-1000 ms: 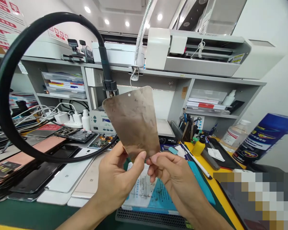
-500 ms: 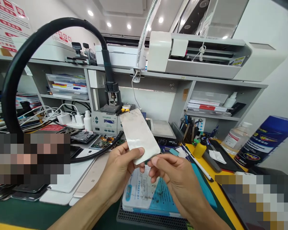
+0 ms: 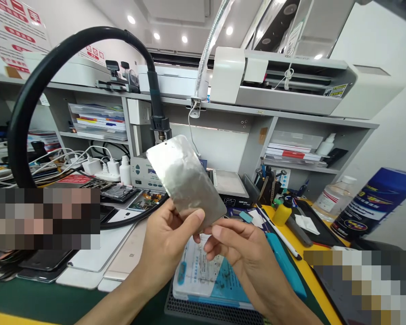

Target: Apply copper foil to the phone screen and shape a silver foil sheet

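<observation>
My left hand [image 3: 171,232] grips the lower end of a thin silver panel [image 3: 189,183], with the thumb flat on its face and the fingers behind. The panel is phone-sized with rounded corners and a slightly wavy, shiny face. A small dark spot marks its upper left corner. My right hand [image 3: 242,246] is closed, thumb against forefinger, at the panel's lower right corner. Whether those fingertips pinch the edge or something small beside it, I cannot make out. Below both hands lies a blue and white plastic case [image 3: 203,275] on a black perforated mat [image 3: 176,307].
A black hose [image 3: 18,113] arches over the left side, near a grey control unit [image 3: 140,174]. Phone back covers [image 3: 98,253] lie at left. On the right stand a blue spray can [image 3: 368,203], a clear bottle [image 3: 334,198] and a yellow bottle [image 3: 282,212].
The panel has tilted, its top swinging left and up. Its face now gleams silver where it looked whitish before. Both hands keep about the same place; the view has shifted slightly.
</observation>
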A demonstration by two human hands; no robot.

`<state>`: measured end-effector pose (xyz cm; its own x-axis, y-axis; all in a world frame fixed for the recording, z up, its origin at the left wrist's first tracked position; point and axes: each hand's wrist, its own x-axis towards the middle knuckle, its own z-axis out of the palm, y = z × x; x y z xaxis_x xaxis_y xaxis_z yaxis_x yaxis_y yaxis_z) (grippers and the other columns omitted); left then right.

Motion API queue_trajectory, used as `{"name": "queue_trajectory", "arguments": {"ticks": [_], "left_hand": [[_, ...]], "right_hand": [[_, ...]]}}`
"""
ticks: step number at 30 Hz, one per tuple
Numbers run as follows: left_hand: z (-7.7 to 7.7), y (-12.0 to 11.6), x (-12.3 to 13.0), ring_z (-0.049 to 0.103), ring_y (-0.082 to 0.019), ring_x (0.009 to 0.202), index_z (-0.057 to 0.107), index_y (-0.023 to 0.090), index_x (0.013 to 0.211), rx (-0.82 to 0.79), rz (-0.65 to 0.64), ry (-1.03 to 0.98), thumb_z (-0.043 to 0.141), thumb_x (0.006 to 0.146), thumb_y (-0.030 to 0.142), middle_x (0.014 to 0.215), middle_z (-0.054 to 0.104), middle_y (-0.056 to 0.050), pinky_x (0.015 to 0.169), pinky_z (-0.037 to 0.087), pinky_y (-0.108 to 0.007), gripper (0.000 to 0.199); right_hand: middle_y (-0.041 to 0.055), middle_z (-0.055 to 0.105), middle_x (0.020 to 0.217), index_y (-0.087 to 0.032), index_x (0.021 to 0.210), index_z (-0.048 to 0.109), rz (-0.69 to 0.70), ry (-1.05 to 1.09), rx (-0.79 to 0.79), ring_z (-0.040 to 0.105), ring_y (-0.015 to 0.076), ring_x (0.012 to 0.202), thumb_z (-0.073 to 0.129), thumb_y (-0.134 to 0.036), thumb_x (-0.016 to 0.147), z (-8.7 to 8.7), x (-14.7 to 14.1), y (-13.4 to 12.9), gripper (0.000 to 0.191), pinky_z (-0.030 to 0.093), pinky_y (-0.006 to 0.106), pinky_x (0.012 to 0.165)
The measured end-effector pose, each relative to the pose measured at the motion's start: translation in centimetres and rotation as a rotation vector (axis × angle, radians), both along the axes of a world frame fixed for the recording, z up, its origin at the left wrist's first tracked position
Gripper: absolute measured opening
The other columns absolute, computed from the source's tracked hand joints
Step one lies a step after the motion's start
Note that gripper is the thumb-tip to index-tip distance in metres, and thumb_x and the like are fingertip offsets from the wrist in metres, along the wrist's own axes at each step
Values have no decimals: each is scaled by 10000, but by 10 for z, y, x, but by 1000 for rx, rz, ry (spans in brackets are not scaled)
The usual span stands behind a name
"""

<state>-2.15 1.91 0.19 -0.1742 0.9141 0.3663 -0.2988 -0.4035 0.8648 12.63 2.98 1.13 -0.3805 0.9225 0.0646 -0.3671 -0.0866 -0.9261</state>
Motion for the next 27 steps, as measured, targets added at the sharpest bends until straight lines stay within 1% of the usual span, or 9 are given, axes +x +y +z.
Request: {"name": "queue_trajectory", "arguments": {"ticks": [4,9,11,13,16,18,21,24,27], "left_hand": [[-1,-4,4,629,-109,637,664,211,900,83,117,112,711,869,181,752,716,35,563,510,-184,64],[-6,-7,6,678,-125,712,662,220,933,167,233,256,669,887,155,812,744,29,653,540,-201,80],[-8,-8,6,683,-142,728,664,212,927,174,265,286,679,878,166,823,749,15,675,549,-223,69],[-6,-8,5,678,-151,716,667,202,900,154,260,272,695,861,168,801,745,6,664,546,-230,59],[-2,-7,4,638,-137,637,659,192,844,52,168,175,723,840,177,729,714,12,592,524,-221,66],[1,-4,2,599,-128,600,655,187,836,-14,67,99,734,844,216,701,689,12,534,499,-214,85],[3,-1,0,567,-118,584,674,157,850,-100,-79,0,734,853,244,718,681,-13,518,483,-213,106],[5,2,-1,555,-100,542,689,134,809,-197,-198,-119,719,852,208,699,669,-20,494,471,-199,91],[7,3,-1,554,-94,504,688,131,755,-255,-293,-202,693,856,179,661,650,-14,473,474,-197,112]], "right_hand": [[91,734,738,-114,770,786,-12,51,-33,657,178,630,847,-272,724,-2,-1,0,176,552,305,597],[48,700,645,-125,694,749,-57,59,-64,649,167,581,846,-259,701,-1,-3,0,165,542,281,565],[40,691,636,-124,684,745,-66,57,-66,645,165,579,842,-254,692,0,-3,0,162,543,281,569],[37,689,642,-125,668,744,-74,53,-62,644,164,585,837,-251,692,0,-3,0,158,541,279,571],[42,705,665,-128,658,753,-85,33,-52,643,156,590,830,-244,702,0,-2,0,145,525,267,565],[48,717,658,-133,669,763,-81,7,-36,642,153,595,819,-243,722,0,0,1,134,518,266,580],[54,720,618,-138,683,770,-71,-32,-3,637,155,597,802,-247,749,1,1,1,131,509,273,599],[55,719,618,-137,693,770,-73,-52,13,636,157,604,804,-251,752,1,1,1,133,504,275,600],[52,713,617,-134,708,773,-69,-67,14,639,158,606,806,-268,760,1,0,0,148,509,279,606]]}}
